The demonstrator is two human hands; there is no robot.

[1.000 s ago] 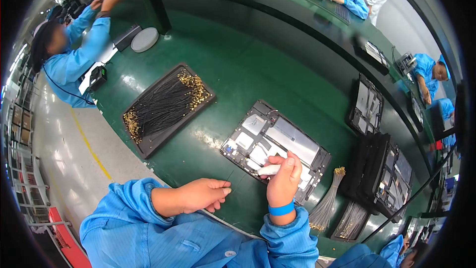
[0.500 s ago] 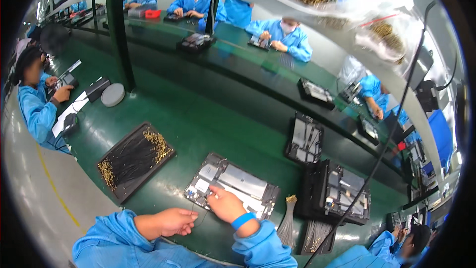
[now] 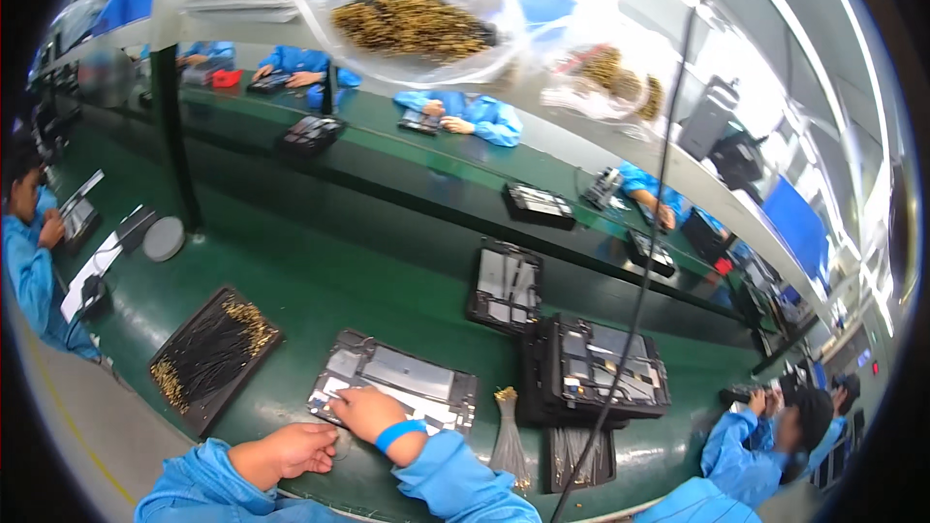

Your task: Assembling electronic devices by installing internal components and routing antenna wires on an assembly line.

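A tablet with its back off (image 3: pixel 426 380), showing a grey battery, boards and flat cables, lies on the green bench before me. Over its near left corner my right hand (image 3: pixel 370 414), with a blue band on the wrist, has its fingers drawn together on the board; what lies under the fingertips is hidden. Just off that corner, my left hand (image 3: pixel 298 451) is closed in a pinch beside a thin dark cable, blurred between the two hands. To the left stands a dark tray (image 3: pixel 215 353) of black cables with gold ends.
Right of the tablet lie a bundle of grey cables (image 3: pixel 509 438), another cable tray (image 3: pixel 581 455) and stacked black trays with open tablets (image 3: pixel 601 368). A black cord (image 3: pixel 647 281) hangs across the right side. Bags of gold parts (image 3: pixel 417 27) rest on the overhead shelf. Co-workers sit around.
The view has swung to the right, so the bench appears further left. My hands stay by the tablet's near left corner, the left one now closer to the right.
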